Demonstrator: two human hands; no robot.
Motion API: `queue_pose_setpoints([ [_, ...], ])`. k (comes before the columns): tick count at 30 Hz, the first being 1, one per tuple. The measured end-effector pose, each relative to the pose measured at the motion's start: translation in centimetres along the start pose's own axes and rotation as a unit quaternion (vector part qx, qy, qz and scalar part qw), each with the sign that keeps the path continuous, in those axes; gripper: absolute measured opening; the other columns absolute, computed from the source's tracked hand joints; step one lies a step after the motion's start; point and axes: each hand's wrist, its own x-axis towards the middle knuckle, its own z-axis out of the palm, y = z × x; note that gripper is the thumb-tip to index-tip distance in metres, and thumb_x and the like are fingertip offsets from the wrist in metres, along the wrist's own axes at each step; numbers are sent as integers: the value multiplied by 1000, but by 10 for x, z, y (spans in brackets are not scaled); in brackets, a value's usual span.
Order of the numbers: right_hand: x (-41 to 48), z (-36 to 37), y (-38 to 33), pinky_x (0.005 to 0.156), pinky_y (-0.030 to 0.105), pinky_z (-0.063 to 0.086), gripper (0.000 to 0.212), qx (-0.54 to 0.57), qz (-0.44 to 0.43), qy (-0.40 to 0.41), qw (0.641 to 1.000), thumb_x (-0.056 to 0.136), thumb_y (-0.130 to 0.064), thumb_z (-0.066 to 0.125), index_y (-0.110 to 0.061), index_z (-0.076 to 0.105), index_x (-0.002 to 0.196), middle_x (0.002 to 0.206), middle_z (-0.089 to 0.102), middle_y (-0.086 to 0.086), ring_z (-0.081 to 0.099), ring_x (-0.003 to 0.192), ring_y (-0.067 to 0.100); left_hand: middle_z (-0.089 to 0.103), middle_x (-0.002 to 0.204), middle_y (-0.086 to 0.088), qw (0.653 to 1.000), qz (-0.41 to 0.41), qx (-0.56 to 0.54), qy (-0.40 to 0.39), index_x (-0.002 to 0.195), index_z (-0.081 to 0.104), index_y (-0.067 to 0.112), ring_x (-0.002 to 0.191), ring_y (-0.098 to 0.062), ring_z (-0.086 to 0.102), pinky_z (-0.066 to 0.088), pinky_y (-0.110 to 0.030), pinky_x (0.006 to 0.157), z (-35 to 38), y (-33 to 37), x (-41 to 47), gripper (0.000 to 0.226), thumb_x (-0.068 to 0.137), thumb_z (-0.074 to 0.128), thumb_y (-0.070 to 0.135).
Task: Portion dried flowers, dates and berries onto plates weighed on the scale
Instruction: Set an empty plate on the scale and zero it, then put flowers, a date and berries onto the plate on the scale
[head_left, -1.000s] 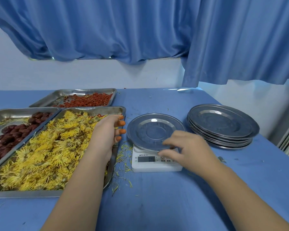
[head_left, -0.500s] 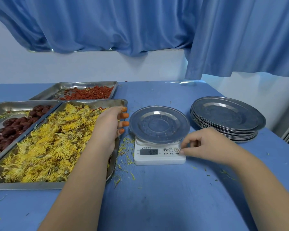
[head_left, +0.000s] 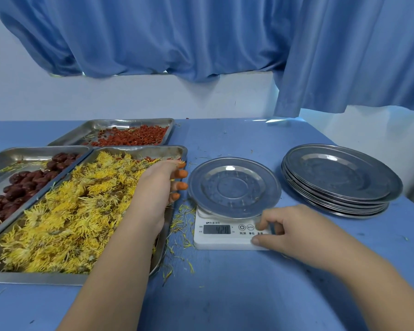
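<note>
A small white scale (head_left: 225,237) sits at the table's middle with an empty steel plate (head_left: 234,187) on top; its display reads about 42. My right hand (head_left: 287,232) rests at the scale's right front corner, a fingertip on the rightmost button and the thumb against the edge. My left hand (head_left: 160,185) lies palm down on the yellow dried flowers (head_left: 69,211) at the right rim of their steel tray (head_left: 34,278); whether it grips any flowers is hidden. Dark red dates (head_left: 22,187) fill a tray at far left. Red berries (head_left: 134,138) lie in a tray behind.
A stack of several empty steel plates (head_left: 339,180) stands right of the scale. Loose yellow petals (head_left: 181,225) litter the blue tablecloth between the flower tray and the scale. Blue curtains (head_left: 201,32) hang behind the table.
My right hand left the plate's rim, dropped to the scale's right side, then set a fingertip on its buttons. The display went from blurred digits to about 42. The left hand stayed on the flowers.
</note>
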Motion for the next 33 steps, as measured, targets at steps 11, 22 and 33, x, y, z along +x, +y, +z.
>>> queue_pose_setpoints([
  [11,-2,1,-8,52,26,39,32,-12,20,19,1000,76,-68,54,-38,61,79,63,59,-13,53,59,0,62,68,5,1000,2,19,3,94,66,17,55,-13,53,35,-24,51,1,0,0,13,95,53,20],
  [22,5,9,0,50,29,35,62,76,2,100,992,72,-74,46,-14,48,56,46,46,-10,38,44,8,59,73,3,998,6,53,14,94,65,17,58,-14,51,35,-25,54,4,3,-3,16,95,49,17],
  [33,25,9,-37,49,30,29,51,162,-64,270,947,81,-31,68,-18,27,53,45,31,-6,30,48,11,66,83,4,977,129,166,18,82,65,27,68,-9,59,46,-23,58,4,-9,-10,18,94,52,22],
])
